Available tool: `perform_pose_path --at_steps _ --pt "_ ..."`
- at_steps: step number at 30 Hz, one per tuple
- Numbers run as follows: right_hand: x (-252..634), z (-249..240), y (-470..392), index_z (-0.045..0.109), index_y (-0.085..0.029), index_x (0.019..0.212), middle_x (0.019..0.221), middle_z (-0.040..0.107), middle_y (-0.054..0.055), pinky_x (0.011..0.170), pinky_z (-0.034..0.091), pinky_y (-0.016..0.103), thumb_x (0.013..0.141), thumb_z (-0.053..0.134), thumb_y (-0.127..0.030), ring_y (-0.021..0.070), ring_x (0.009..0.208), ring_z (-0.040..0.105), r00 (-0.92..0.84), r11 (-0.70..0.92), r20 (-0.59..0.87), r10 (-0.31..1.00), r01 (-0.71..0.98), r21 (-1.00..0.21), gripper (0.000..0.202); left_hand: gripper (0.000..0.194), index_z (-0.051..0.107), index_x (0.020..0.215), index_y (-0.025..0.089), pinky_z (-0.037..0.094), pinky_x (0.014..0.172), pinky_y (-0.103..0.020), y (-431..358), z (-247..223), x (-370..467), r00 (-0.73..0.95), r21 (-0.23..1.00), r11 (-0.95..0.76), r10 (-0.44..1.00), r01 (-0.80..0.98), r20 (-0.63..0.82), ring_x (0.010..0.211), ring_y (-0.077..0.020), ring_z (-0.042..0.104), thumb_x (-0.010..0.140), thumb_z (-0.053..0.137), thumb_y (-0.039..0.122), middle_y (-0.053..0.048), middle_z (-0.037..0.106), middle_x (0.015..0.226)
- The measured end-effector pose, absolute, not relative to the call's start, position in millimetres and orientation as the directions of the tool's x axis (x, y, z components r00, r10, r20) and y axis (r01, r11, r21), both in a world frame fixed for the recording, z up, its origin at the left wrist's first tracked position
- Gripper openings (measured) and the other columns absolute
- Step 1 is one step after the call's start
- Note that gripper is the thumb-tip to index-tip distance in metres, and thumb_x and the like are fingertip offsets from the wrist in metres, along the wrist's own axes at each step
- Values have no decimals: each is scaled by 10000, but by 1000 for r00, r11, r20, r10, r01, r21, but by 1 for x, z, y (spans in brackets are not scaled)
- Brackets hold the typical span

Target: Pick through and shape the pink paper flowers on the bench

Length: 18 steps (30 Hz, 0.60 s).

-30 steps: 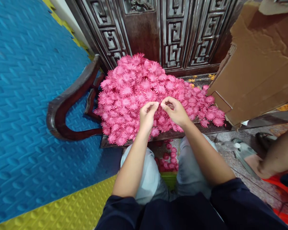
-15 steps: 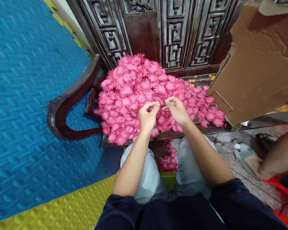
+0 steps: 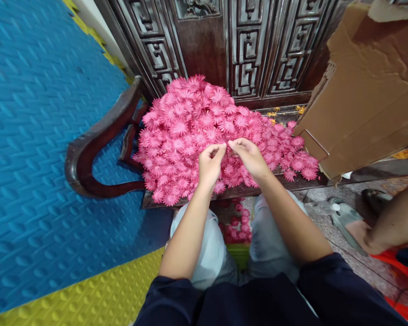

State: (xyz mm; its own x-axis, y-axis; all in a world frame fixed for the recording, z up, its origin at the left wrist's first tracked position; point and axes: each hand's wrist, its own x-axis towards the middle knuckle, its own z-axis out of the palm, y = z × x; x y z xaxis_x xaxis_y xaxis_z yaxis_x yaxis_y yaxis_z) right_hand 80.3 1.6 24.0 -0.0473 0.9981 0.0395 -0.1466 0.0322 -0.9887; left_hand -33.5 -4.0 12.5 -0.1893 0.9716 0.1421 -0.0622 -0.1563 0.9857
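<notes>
A large heap of pink flowers (image 3: 190, 131) covers the seat of a dark wooden bench (image 3: 301, 182). Over the front middle of the heap, my left hand (image 3: 211, 164) has its thumb and index finger pinched together. My right hand (image 3: 250, 156) is in a similar pinch just beside it, the fingertips of both hands nearly touching. Whatever lies between the fingertips is too small and too close in colour to the heap to make out.
A curved wooden armrest (image 3: 85, 167) stands at the left, beside blue matting (image 3: 37, 158). The carved backrest (image 3: 207, 50) rises behind the heap. A cardboard box (image 3: 367, 99) leans at the right. Below it are another person's leg and foot (image 3: 363, 235). More pink flowers (image 3: 240, 226) lie between my knees.
My right hand has shifted slightly left, bringing its fingertips closer to those of my left hand. A blurred pink shape above the fingertips no longer shows.
</notes>
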Motion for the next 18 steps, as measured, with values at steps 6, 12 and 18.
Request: perform_pose_path --at_steps 6,12,18 --pt "81 24 0 562 -202 705 698 598 -34 747 468 265 616 727 -350 97 691 565 -34 44 51 998 -175 -984 239 89 690 721 174 459 793 -270 -1 14 -38 -151 985 -110 984 -134 90 750 -128 608 714 692 263 -5 689 749" --pt "83 23 5 562 -207 681 656 580 -42 622 474 235 657 659 -312 88 613 547 50 -22 -33 998 -201 -979 145 152 648 699 179 446 733 -245 -3 15 -37 -158 989 -129 980 -66 117 708 -121 560 741 679 323 9 637 695" --pt "95 6 16 495 -226 731 678 573 -15 525 444 226 697 554 -356 108 611 555 214 -76 -132 968 -253 -965 146 364 522 656 187 365 605 -226 -6 14 -33 -253 978 -207 948 -33 192 590 -99 426 765 613 522 31 462 596"
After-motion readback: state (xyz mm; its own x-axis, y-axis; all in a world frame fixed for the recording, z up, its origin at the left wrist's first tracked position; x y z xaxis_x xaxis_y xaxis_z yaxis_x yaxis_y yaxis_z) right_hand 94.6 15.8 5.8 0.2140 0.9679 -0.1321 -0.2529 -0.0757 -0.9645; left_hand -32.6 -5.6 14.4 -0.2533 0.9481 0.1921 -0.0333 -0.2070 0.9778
